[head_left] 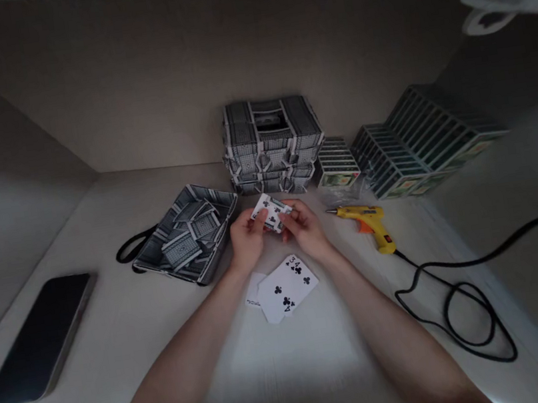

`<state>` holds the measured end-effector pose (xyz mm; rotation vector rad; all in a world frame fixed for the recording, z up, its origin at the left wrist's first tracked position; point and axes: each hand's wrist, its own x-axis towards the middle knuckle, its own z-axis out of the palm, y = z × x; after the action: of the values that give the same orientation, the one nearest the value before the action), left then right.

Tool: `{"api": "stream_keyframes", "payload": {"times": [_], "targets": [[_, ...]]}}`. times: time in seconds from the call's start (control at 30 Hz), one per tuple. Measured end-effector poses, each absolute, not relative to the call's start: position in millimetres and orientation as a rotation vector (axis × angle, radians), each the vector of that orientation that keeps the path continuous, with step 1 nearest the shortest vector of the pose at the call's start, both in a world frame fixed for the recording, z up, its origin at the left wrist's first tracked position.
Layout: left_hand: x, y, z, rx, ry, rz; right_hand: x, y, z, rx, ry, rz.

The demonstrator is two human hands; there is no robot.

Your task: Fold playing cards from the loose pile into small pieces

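Observation:
Between my hands is a playing card (pixel 272 212) with black club marks, its face toward me and its far edge showing a patterned strip. My left hand (pixel 248 237) pinches its left side with the thumb on top. On the right side my right hand (pixel 305 228) grips it the same way. Whether one card or more is held, I cannot tell. Below the hands, loose playing cards (pixel 292 287) lie face up in an overlapping pile, a four of clubs uppermost. Left of my left hand stands a basket (pixel 149 258) covered in card backs, holding several folded cards (pixel 182 248).
Behind my hands stands a stacked card-built structure (pixel 275 143). To its right are boxes of cards (pixel 336 161) and taller card stacks (pixel 434 136). A yellow glue gun (pixel 365 221) lies at right, its black cord (pixel 447 309) coiled. A phone (pixel 40 340) lies far left.

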<state>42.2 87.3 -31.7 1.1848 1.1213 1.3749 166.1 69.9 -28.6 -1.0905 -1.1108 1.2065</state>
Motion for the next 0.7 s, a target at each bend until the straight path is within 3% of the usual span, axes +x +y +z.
{"api": "stream_keyframes", "payload": {"times": [0.2, 0.7], "targets": [[42.3, 90.0, -37.0, 1.131, 1.171, 1.494, 163.1, 68.8, -30.8, -1.155, -1.113, 1.373], [39.0, 87.9, -29.9, 1.353, 1.112, 1.303, 159.1, 67.2, -33.1, -1.034, -1.052, 1.564]]}}
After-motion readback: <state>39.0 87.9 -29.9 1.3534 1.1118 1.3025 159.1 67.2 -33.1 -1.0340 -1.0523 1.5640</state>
